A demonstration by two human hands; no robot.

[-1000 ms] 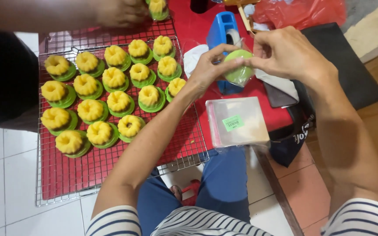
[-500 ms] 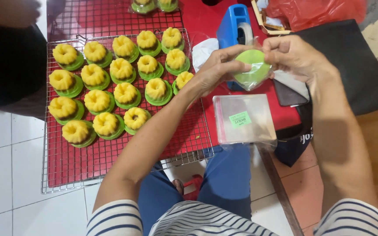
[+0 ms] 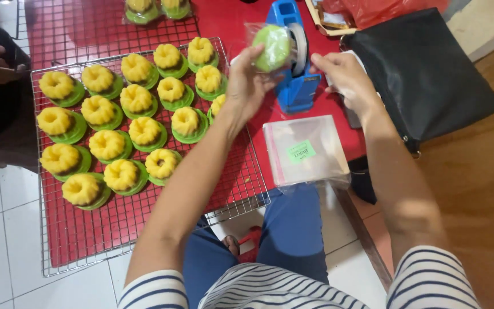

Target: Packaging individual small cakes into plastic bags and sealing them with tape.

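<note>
Head view: the left hand [image 3: 247, 86] gripped a bagged cake [image 3: 273, 47] against the blue tape dispenser [image 3: 294, 63] at the table's far edge; the right hand [image 3: 344, 77], fingers pinched at the tape, apparently sealed the bag, which calls for tearing tape cleanly. Beside it lay spare bags [image 3: 307, 150], a black pouch [image 3: 424, 74], and a rack [image 3: 144, 229] of cakes [image 3: 121, 174]; nothing obstructed.

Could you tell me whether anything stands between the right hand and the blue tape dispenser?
Nothing visible does: the right hand is just right of the blue plastic tape dispenser, across bare red table.

Home baking setup: cooling rack [image 3: 144, 240] of cakes [image 3: 120, 174], tiled floor [image 3: 1, 240].
</note>
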